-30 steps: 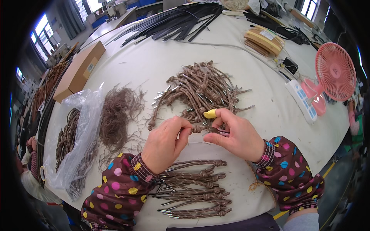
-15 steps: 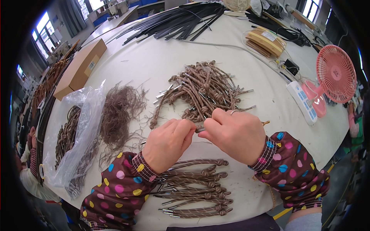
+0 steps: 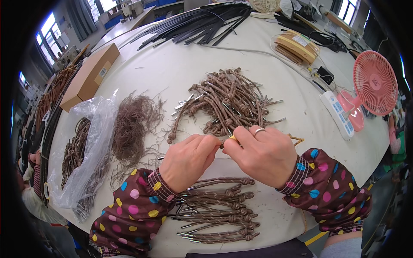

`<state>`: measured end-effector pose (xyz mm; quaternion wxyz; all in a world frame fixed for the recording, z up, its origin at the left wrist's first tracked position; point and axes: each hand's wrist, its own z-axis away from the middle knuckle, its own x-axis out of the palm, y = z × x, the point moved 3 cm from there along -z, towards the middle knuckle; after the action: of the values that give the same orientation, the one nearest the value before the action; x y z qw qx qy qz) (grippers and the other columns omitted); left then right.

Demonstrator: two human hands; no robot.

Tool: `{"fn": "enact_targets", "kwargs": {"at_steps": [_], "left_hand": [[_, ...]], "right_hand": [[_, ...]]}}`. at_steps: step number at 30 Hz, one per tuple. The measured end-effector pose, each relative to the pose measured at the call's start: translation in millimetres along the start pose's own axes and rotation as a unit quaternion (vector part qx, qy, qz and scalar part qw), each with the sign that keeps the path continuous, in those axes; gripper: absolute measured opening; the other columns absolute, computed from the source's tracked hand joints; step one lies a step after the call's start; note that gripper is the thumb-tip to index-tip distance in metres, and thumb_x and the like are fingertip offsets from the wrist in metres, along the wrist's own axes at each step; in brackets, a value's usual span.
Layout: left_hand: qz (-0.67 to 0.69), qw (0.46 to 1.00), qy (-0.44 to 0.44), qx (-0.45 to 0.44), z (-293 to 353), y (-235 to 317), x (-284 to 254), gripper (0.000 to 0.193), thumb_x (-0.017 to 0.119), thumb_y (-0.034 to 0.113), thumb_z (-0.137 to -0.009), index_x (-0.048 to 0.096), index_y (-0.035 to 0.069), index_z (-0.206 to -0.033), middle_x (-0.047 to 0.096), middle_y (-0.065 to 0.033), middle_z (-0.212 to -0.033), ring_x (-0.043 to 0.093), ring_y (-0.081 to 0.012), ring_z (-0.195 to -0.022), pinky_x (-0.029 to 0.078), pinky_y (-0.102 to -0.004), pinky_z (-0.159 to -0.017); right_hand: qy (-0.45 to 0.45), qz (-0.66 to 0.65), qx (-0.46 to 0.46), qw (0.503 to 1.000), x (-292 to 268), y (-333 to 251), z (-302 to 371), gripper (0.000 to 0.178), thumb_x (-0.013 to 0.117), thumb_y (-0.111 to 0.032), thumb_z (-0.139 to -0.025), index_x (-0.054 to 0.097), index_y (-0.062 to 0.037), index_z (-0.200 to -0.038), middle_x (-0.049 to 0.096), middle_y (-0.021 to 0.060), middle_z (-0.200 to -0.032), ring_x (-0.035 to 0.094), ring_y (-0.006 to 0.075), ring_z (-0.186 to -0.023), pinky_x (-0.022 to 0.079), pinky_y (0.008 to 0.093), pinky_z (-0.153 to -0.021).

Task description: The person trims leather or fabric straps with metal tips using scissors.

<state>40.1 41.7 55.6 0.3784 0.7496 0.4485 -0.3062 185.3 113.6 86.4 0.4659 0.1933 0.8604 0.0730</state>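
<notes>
Near the middle of the table my left hand (image 3: pixel 189 161) is closed in a pinch on a knotted brown cord (image 3: pixel 221 145). Only a small bit of it shows between my hands. My right hand (image 3: pixel 262 155), with a ring on one finger, is closed round a small yellow-handled tool (image 3: pixel 233 137) whose short dark tip points away from me; my fingers hide most of it. A yellow-orange loop (image 3: pixel 297 139) sticks out behind that hand. Beyond my hands lies a heap of knotted brown cords (image 3: pixel 228 96) with metal tips. Several more cords (image 3: pixel 223 215) lie in rows nearer me.
Left of the heap is a tangle of brown thread (image 3: pixel 133 124), then a clear plastic bag (image 3: pixel 92 150) with cords and a cardboard box (image 3: pixel 90 77). A pink fan (image 3: pixel 375 82) and white power strip (image 3: pixel 337 114) stand right. Black strips (image 3: pixel 193 26) lie at the back.
My right hand has turned and shifted slightly down, so the yellow-handled tool now shows at its fingers. My left hand keeps its pinch, almost unmoved.
</notes>
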Motion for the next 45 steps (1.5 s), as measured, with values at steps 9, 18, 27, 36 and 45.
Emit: {"fn": "enact_targets", "kwargs": {"at_steps": [9,18,27,36,45], "left_hand": [[0.009,1.0,0.002,-0.002,1.3,-2.0,2.6,0.013,0.065,0.007,-0.083,0.055,0.008,-0.091,0.06,-0.005,-0.073,0.063,-0.0216,-0.071,0.051,-0.0335,-0.058],[-0.016,0.999,-0.015,0.027,0.7,0.4,2.0,0.015,0.064,0.004,-0.08,0.054,0.008,-0.091,0.06,-0.0057,-0.073,0.063,-0.0229,-0.071,0.051,-0.0346,-0.057],[0.139,0.983,-0.012,-0.12,5.5,-7.8,4.4,0.01,0.058,0.007,-0.091,0.051,0.004,-0.098,0.065,-0.0107,-0.076,0.066,-0.0267,-0.067,0.051,-0.0346,-0.058],[0.181,0.966,-0.064,-0.172,-0.7,-14.0,-5.3,0.009,0.054,0.01,-0.096,0.052,0.002,-0.098,0.066,-0.0114,-0.077,0.069,-0.0269,-0.073,0.053,-0.0335,-0.062],[0.357,0.865,-0.183,-0.301,1.3,-9.1,0.7,0.021,0.056,0.018,-0.098,0.06,-0.001,-0.106,0.068,-0.0063,-0.092,0.058,-0.0092,-0.078,0.048,-0.0246,-0.072]], "right_hand": [[-0.01,-0.038,0.021,0.999,1.3,2.7,0.8,0.014,0.066,-0.021,-0.076,0.053,-0.0141,-0.076,0.043,-0.0014,-0.071,0.05,0.0124,-0.058,0.039,0.0262,-0.049],[-0.048,-0.01,-0.031,0.998,-1.5,1.4,-2.7,0.015,0.065,-0.021,-0.077,0.052,-0.0136,-0.074,0.044,-0.0007,-0.071,0.051,0.0123,-0.059,0.04,0.0261,-0.049],[-0.098,-0.428,0.278,0.854,22.9,34.8,16.0,0.038,0.077,-0.034,-0.078,0.061,-0.006,-0.098,0.062,0.0039,-0.085,0.062,0.0196,-0.07,0.05,0.029,-0.059],[-0.138,-0.573,0.371,0.718,44.7,18.0,33.1,0.031,0.077,-0.017,-0.08,0.064,-0.0027,-0.104,0.063,0.0029,-0.076,0.054,0.0074,-0.067,0.047,0.0224,-0.064],[-0.091,-0.598,0.396,0.691,38.0,11.4,28.0,0.028,0.075,-0.006,-0.081,0.065,-0.0032,-0.107,0.053,-0.0108,-0.071,0.036,-0.0018,-0.059,0.032,0.0156,-0.053]]}}
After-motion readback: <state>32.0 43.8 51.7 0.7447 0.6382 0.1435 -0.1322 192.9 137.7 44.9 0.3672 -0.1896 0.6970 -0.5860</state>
